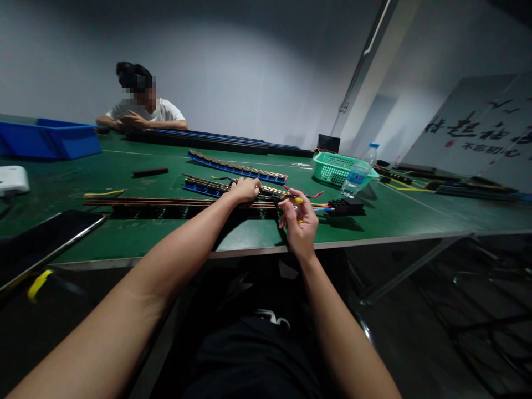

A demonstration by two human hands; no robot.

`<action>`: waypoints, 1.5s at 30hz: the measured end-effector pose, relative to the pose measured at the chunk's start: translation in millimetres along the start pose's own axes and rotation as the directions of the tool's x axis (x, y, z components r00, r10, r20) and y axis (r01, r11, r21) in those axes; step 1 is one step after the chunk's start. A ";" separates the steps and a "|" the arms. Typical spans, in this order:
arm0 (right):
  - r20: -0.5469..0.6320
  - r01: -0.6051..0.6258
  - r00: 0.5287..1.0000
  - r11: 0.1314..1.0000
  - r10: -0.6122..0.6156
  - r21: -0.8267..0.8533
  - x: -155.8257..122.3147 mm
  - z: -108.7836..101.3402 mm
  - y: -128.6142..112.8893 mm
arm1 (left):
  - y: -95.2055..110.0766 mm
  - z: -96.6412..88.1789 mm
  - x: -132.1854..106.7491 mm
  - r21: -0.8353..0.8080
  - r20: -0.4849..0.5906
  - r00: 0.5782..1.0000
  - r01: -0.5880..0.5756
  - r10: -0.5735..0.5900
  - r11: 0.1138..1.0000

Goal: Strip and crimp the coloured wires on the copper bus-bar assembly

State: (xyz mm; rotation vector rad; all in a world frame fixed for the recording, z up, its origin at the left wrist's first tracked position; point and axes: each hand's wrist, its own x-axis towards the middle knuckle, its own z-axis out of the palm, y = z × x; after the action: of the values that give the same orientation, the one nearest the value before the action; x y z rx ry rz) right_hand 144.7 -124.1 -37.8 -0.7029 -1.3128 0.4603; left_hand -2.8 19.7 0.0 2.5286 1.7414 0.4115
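Long copper-coloured rods on a black rail (178, 204) lie along the near edge of the green table (394, 221). Over its middle, my left hand (244, 191) is closed, fingers curled down; what they grip is hidden. My right hand (302, 224) is wrapped around yellow-handled pliers (298, 200), whose jaws I cannot make out, close to the rail's right part. Coloured wires (322, 208) run from there to a black block (344, 207). Just behind my left hand lies a blue-based strip with metal pieces (203, 187); a similar blue strip (236, 166) lies farther back.
At the right stand a green basket (328, 168) and a water bottle (356, 176). A blue bin (62, 138), a white plug (12, 180) and a phone (54, 233) are left. Behind long black rails (216, 139), another person (145, 111) leans on the table.
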 end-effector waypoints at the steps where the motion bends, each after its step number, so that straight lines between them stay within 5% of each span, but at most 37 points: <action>1: 0.014 0.051 0.999 0.998 -0.050 -0.042 -0.6 0.0 -1.9 | 0.1 -0.1 0.1 0.002 0.006 1.000 0.005 -0.005 1.000; 8: -0.032 0.203 0.978 0.977 -0.205 -0.072 29.3 1.2 -9.8 | 0.3 -1.0 -1.1 -0.014 0.003 1.000 -0.004 0.004 1.000; 13: -0.044 0.104 0.993 0.994 -0.105 -0.022 53.9 6.1 3.3 | 0.7 -2.7 -3.9 -0.004 0.003 1.000 -0.012 0.012 1.000; 22: -0.110 -0.028 0.993 1.000 0.028 -0.001 45.4 6.9 18.4 | 2.7 -5.0 -6.1 0.003 0.013 1.000 -0.005 0.005 1.000; 28: 0.089 -0.056 0.995 0.998 0.055 0.009 46.7 5.8 25.1 | 2.6 -3.3 -6.0 -0.003 0.005 1.000 0.001 -0.001 1.000; 32: 0.292 0.017 0.956 0.988 0.030 -0.156 37.9 5.2 24.5 | 4.3 -6.0 -7.8 -0.012 0.018 1.000 -0.001 0.002 1.000; 36: 0.365 0.110 0.931 0.957 -0.004 -0.269 31.2 4.0 20.4 | 5.4 -7.6 -7.8 -0.011 0.028 1.000 0.003 -0.003 1.000; 40: 0.328 0.095 0.945 0.965 -0.010 -0.244 31.8 5.5 17.0 | 4.7 -5.9 -7.6 0.008 0.025 1.000 0.001 -0.002 1.000; 45: 0.089 -0.008 0.996 0.997 0.015 -0.073 37.7 5.8 16.4 | 6.4 -6.6 -10.3 0.037 0.019 1.000 0.003 -0.004 0.999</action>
State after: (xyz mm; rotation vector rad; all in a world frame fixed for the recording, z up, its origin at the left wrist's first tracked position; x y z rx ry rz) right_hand 148.4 -86.0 -21.8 -0.7577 -1.4162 0.4596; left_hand -1.9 7.1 5.5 2.5447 1.7630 0.3578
